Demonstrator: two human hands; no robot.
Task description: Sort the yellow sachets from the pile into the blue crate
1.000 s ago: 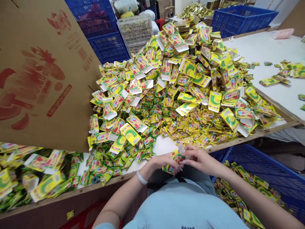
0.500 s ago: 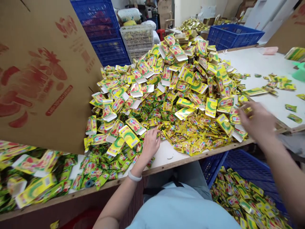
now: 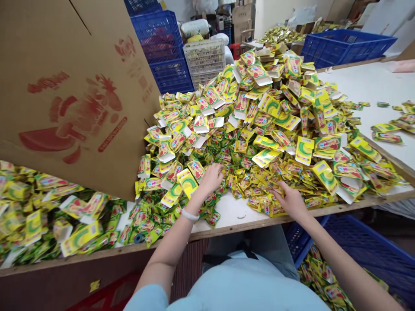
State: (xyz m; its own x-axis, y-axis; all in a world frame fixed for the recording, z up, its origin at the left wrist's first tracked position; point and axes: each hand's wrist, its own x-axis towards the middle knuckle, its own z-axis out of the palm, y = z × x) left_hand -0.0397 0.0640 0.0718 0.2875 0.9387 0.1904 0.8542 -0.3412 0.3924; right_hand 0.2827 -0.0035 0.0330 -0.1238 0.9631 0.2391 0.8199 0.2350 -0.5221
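My left hand (image 3: 212, 178) is at the edge of the small green sachets (image 3: 228, 153), its fingers curled together; what lies in them, if anything, is too small to make out. A white band is on that wrist. On the right, my right hand (image 3: 292, 202) reaches down onto the small yellow sachets (image 3: 261, 175), thumb and fingertips closing on one at the front of the heap. Behind both hands rises a large pile of yellow-green card boxes (image 3: 266, 108), several with open white flaps. A bare strip of white tabletop (image 3: 233, 211) shows between my hands.
A big printed carton (image 3: 81, 108) stands tilted on the left, with more boxes and sachets beside it. Blue crates (image 3: 171, 71) and a white crate (image 3: 205, 56) are stacked behind. One blue crate (image 3: 346, 47) sits on the table; another (image 3: 366, 255), holding packets, is below its wooden edge.
My right hand has come left and in from the right end of the pile to the yellow sachets. My left hand stays by the green sachets. The view has turned left.
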